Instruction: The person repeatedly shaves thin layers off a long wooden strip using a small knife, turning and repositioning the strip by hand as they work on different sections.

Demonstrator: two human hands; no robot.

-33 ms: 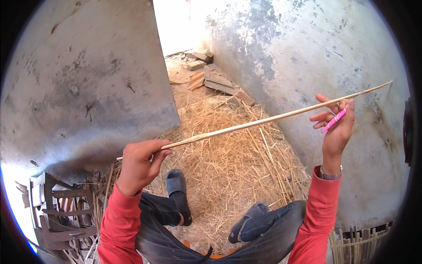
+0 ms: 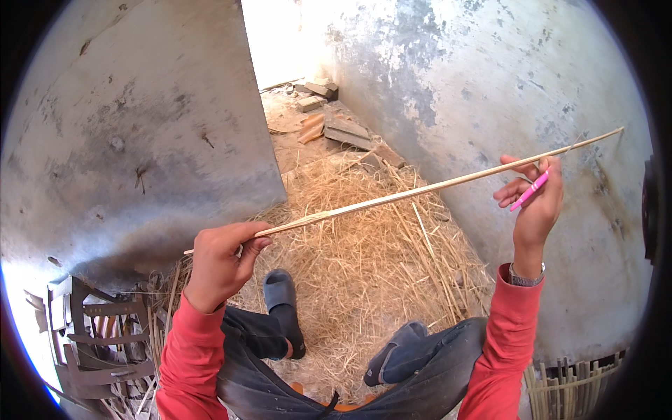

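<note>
- Your left fingers [image 2: 243,229] pinch the pale strip [image 2: 392,198] near its lower end; a firm, steady hold there should serve you best
- From them the strip slants up to your right fingers [image 2: 514,187], which hold the pink pen [image 2: 530,190]; whether they also grip the strip, I cannot tell
- Best keep the pen from knocking it
- Beyond those fingers, mind the free tip before the wall [image 2: 490,91]
- Straw [image 2: 336,273] lies below both hands
</note>
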